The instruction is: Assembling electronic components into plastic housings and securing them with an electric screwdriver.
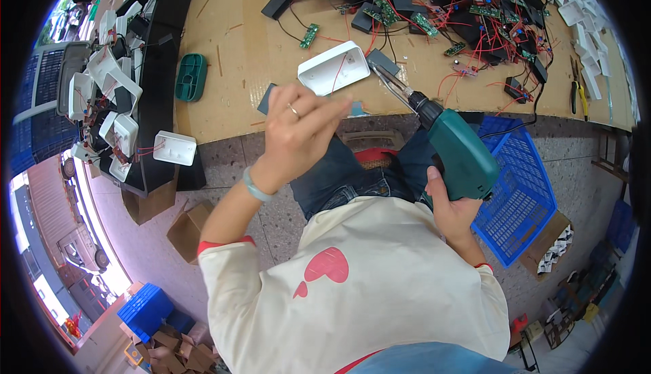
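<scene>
My right hand (453, 206) grips the handle of a green pistol-shaped power tool (462, 153), possibly a soldering gun. Its black collar and long metal tip point up and left, toward the right end of a white plastic housing (333, 69). That housing lies open side up near the table's front edge, with a thin red wire in it. Just in front of it is my left hand (298, 123), with curled fingers brought together; what they hold, if anything, is hidden. Dark grey rectangular pieces (384, 62) lie beside the housing, one partly behind my left hand.
Circuit boards (310, 36), red wires and black parts (468, 28) crowd the cardboard-topped table's back right. White housings (586, 35) and pliers (580, 92) lie far right. A green tray (191, 77) and a black bin (159, 48) are left. A blue crate (519, 194) stands low right.
</scene>
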A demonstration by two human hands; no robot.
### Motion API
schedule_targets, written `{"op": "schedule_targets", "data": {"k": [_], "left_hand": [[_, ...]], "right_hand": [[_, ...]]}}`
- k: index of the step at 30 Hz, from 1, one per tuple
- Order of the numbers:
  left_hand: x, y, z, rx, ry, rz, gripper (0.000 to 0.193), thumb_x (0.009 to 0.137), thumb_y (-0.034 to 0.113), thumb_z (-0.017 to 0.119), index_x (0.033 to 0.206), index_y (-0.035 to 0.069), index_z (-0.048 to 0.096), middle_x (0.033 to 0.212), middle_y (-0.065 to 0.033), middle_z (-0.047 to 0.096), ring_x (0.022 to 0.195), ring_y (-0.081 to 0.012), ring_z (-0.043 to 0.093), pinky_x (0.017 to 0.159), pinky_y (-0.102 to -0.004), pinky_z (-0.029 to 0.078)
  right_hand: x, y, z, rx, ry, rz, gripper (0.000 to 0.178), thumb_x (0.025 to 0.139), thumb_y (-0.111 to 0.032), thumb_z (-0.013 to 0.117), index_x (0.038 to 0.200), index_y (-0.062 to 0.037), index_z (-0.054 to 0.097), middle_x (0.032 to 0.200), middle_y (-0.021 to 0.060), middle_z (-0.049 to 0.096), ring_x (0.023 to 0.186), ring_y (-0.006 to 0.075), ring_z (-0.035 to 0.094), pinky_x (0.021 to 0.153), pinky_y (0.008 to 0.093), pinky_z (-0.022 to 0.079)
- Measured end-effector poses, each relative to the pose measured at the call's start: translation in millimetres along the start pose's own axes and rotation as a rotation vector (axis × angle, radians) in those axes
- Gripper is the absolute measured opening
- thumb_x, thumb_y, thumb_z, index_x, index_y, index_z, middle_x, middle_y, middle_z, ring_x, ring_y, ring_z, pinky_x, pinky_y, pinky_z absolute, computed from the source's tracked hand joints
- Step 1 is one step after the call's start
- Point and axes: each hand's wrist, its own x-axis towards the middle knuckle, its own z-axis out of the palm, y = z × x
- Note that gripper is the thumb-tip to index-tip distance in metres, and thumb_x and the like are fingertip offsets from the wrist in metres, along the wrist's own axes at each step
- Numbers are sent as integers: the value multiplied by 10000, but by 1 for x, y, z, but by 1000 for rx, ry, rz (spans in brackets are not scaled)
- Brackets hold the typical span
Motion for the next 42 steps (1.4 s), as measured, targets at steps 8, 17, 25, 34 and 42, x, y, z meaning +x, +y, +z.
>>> {"op": "schedule_targets", "data": {"k": [8, 17, 25, 34, 42], "left_hand": [[7, 6, 29, 349, 159, -110, 240, 749, 94, 766, 987, 122, 772, 812, 2, 586, 811, -200, 539, 769, -392, 344], [15, 8, 47, 473, 224, -186, 169, 722, 133, 809, 886, 151, 774, 884, 20, 641, 894, -230, 541, 780, -401, 351], [19, 8, 52, 451, 292, -245, 144, 729, 134, 807, 868, 147, 771, 1002, -8, 682, 951, -261, 541, 843, -410, 364], [13, 7, 61, 472, 285, -278, 151, 728, 122, 804, 873, 145, 770, 1059, -39, 673, 1007, -289, 512, 879, -428, 384], [13, 6, 61, 457, 335, -264, 140, 722, 128, 808, 856, 147, 771, 1159, -39, 666, 1082, -308, 488, 945, -428, 360]], "right_hand": [[0, 6, 3, -44, -13, -5, 259, 901, 11, 708, 1150, 34, 642, 839, 30, 646, 621, 66, 571, 548, 215, 468], [11, 5, 18, -60, -51, 27, 244, 917, -57, 718, 1135, 38, 664, 837, 12, 652, 681, 83, 592, 613, 245, 475], [19, 2, 24, -38, -35, 83, 244, 900, -47, 723, 1114, 36, 642, 917, 78, 700, 780, 120, 638, 708, 266, 511], [22, 4, 28, -76, -29, 40, 227, 895, -41, 716, 1086, 20, 610, 892, 91, 703, 745, 116, 632, 688, 262, 512], [23, 3, 28, -100, -37, 3, 234, 892, -36, 716, 1093, 19, 608, 887, 86, 701, 732, 113, 621, 681, 262, 509]]}}
